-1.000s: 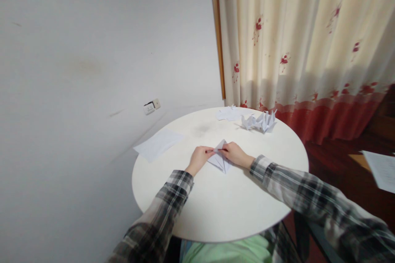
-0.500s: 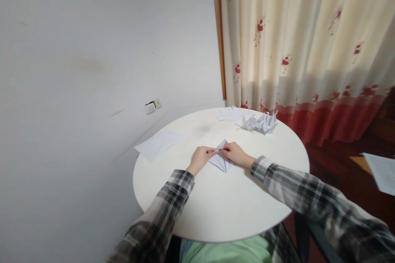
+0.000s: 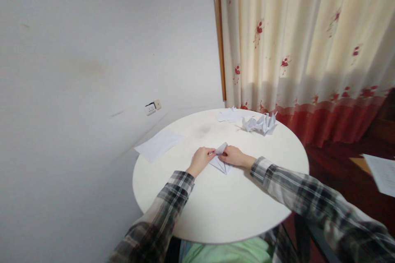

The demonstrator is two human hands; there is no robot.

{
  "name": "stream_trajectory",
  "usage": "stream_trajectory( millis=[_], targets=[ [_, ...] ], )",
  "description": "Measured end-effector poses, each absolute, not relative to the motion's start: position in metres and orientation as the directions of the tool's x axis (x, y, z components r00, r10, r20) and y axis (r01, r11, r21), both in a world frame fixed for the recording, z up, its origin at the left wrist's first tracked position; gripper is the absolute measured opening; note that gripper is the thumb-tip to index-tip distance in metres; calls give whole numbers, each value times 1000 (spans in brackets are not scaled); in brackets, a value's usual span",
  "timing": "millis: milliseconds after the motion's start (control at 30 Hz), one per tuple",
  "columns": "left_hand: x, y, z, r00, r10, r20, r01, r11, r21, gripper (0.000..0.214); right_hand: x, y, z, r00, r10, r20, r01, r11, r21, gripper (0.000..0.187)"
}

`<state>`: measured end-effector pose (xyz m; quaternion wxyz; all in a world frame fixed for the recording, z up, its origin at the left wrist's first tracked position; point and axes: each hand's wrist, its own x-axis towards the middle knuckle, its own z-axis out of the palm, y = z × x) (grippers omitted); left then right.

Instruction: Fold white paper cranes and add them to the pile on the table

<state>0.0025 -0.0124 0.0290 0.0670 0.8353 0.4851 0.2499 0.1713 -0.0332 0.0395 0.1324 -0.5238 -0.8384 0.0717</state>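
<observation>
Both hands press together on a small white folded paper piece (image 3: 221,159) on the round white tabletop (image 3: 228,209): the left hand (image 3: 201,158) pinches its left edge, the right hand (image 3: 235,156) its right. Folded white paper figures (image 3: 259,123) lie well beyond the right hand.

flat sheet (image 3: 159,145), paper cranes (image 3: 261,123), curtain (image 3: 308,41)

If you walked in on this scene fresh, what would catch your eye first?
Probably the two hands, left hand and right hand, pinching a small folded white paper piece at the middle of the round white table. Next, the cluster of finished folded white paper figures at the table's far edge, before the cream curtain with red flowers.
</observation>
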Motion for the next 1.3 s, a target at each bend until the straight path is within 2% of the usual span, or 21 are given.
stream_trajectory(
  millis=[167,367,567,667,1067,1300],
  targets=[
    [4,-17,33,417,842,342,768,-528,362,26,171,-33,40,-404,908,113,863,419,-282,31],
    [3,-15,32,417,843,340,766,-527,367,26,170,-34,40,-414,905,100,871,426,-246,35],
    [-2,-6,25,430,838,338,651,-546,527,25,170,-30,37,-412,904,118,861,428,-275,39],
    [-3,-5,24,430,839,335,617,-543,569,26,171,-29,36,-405,905,131,850,425,-311,41],
    [-1,-9,27,390,866,314,637,-500,587,23,174,-27,34,-423,880,217,735,473,-486,28],
    [0,-7,25,383,858,343,669,-514,537,20,173,-30,35,-378,890,256,787,455,-417,21]
  ],
)
